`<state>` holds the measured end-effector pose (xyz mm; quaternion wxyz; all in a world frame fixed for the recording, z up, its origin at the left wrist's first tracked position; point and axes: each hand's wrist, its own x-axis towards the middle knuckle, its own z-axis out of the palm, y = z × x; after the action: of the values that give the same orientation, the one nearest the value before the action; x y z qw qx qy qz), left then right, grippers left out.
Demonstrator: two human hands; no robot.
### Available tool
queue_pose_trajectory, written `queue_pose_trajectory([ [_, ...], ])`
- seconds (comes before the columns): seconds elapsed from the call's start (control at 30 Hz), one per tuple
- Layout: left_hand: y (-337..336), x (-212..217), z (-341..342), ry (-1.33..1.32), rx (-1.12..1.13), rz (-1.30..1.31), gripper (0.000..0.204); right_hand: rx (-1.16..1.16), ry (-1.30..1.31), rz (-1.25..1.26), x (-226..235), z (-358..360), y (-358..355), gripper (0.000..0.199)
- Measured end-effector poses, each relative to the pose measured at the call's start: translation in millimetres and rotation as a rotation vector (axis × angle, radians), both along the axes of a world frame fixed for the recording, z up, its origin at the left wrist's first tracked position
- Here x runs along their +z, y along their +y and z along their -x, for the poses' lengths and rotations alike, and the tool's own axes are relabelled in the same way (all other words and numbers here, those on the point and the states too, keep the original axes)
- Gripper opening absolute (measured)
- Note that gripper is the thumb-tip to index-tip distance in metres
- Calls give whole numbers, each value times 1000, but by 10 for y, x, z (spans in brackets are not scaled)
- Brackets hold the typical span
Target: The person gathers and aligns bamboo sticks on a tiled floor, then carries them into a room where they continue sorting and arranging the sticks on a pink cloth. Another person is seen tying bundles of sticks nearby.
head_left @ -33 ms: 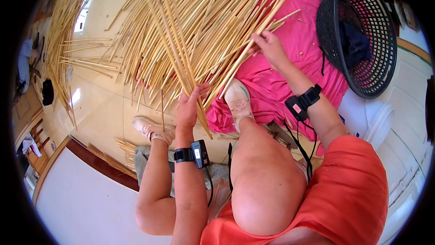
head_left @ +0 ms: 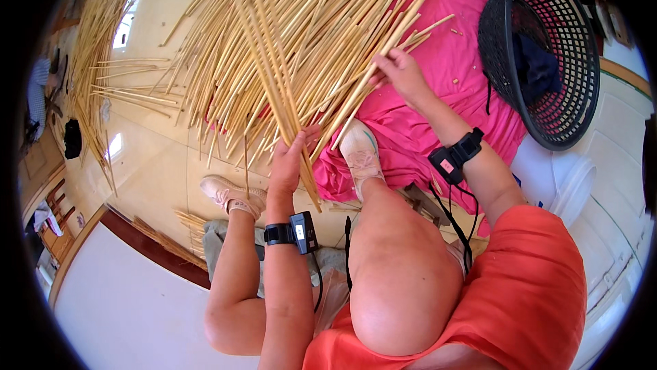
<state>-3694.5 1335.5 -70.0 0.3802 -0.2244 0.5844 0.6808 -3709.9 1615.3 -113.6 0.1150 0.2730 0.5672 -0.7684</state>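
Note:
My left hand (head_left: pixel 291 158) is closed round a few long, thin pale sticks (head_left: pixel 308 182). Their upper ends fan out, slightly blurred, across a big pile of similar sticks (head_left: pixel 233 82); their lower ends poke out below my palm. To the right, my right hand (head_left: pixel 402 75) pinches another pale stick (head_left: pixel 413 14) between thumb and fingers. This stick slants over the right side of the pile, its lower part passing close to my shoe. Whether more than one stick is in that pinch I cannot make out.
A pink cloth (head_left: pixel 445 89) lies under the pile's right side. On the right stands a black mesh basket (head_left: pixel 493 48) with dark cloth inside, beside a white bucket (head_left: pixel 575 185). More sticks (head_left: pixel 96 96) lie at far left. My shoes (head_left: pixel 361 151) frame the near edge.
My right hand has shifted slightly left with its stick. The upper ends of the sticks in my left hand have swung a little to the right.

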Motion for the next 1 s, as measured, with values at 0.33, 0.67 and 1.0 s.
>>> queue_pose_trajectory([
  [0.33,-96,-21,-15,74,-63,113,11,385,195,-151,-81,680,-636,27],
  [0.67,-419,-62,96,125,145,1,15,796,736,-1364,-576,664,-444,51],
  [1.0,-258,-98,43,126,109,74,14,804,596,-1366,-468,-83,-163,59],
])
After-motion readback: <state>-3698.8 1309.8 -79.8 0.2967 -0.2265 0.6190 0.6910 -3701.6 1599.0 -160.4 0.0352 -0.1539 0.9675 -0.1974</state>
